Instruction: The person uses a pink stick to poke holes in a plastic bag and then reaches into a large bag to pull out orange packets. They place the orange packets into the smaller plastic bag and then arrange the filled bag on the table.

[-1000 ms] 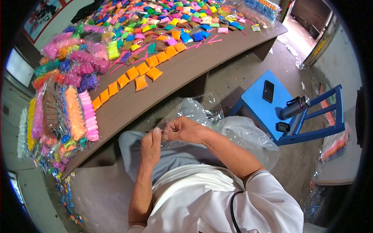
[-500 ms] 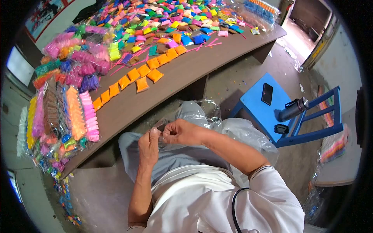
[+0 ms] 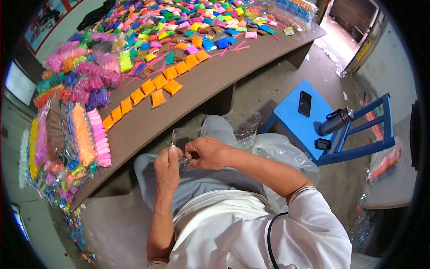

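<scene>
Over the lap, my left hand (image 3: 167,167) is closed on a clear plastic bag (image 3: 182,162), its thumb pointing up. My right hand (image 3: 205,152) is beside it on the right, fingers pinched on the same thin plastic. The bag is see-through, and its outline between the hands is hard to make out. Beyond my hands, orange packets (image 3: 159,81) lie in a slanting row along the table (image 3: 179,105), with a few in a second short row. More crumpled clear plastic (image 3: 244,130) lies by the right knee.
Many coloured packets (image 3: 179,22) are heaped at the table's back. Bagged bundles (image 3: 83,134) stand at its left end. A blue chair (image 3: 286,110) at the right holds a phone (image 3: 305,103), a flask (image 3: 336,121) and a small black case (image 3: 322,144). White plastic (image 3: 286,154) lies beside the lap.
The view has shifted slightly. My hands have drawn slightly apart at the fingertips, and more of the clear plastic shows above and between them.
</scene>
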Demonstrator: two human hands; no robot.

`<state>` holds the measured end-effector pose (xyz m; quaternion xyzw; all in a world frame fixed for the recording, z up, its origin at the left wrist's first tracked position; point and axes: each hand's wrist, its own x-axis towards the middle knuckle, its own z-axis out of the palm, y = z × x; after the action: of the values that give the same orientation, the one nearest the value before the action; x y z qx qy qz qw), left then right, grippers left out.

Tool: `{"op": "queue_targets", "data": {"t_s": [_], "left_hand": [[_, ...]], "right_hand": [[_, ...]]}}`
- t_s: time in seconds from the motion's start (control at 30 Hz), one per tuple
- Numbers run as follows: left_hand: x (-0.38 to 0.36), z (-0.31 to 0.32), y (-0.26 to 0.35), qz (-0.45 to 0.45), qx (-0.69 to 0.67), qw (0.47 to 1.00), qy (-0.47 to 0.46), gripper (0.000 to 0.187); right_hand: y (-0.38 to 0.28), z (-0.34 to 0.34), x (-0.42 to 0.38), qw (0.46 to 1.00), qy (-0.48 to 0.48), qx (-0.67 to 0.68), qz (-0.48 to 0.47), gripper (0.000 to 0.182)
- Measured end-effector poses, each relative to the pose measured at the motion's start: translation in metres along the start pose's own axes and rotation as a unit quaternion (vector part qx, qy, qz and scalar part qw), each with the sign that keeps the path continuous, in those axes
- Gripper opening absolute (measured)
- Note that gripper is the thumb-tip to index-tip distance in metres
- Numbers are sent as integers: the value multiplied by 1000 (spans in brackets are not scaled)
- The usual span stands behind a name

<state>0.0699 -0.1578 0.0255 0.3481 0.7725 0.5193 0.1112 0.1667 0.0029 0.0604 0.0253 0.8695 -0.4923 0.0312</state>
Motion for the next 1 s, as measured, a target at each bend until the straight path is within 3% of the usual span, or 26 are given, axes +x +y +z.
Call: {"op": "queue_targets", "data": {"t_s": [0.2,0.33,0.4,0.6,0.83,0.9,1.0], "left_hand": [[2,0,1,33,30,999,3,46],[1,2,6,23,1,1000,-3,44],[1,3,5,30,37,999,4,42],[1,5,9,49,40,998,-7,41],[0,5,7,48,24,999,-2,40],[0,3,9,30,19,999,-7,40],[0,3,12,10,6,1000,-1,39]], "right_hand": [[15,15,4,996,83,14,-36,18],[10,12,-1,990,82,109,-34,16],[15,13,1,988,25,150,-22,11],[12,16,3,989,48,140,24,12],[21,16,-3,994,61,92,-17,16],[27,13,-7,974,46,216,-45,23],[35,4,-12,952,24,300,-48,28]]}}
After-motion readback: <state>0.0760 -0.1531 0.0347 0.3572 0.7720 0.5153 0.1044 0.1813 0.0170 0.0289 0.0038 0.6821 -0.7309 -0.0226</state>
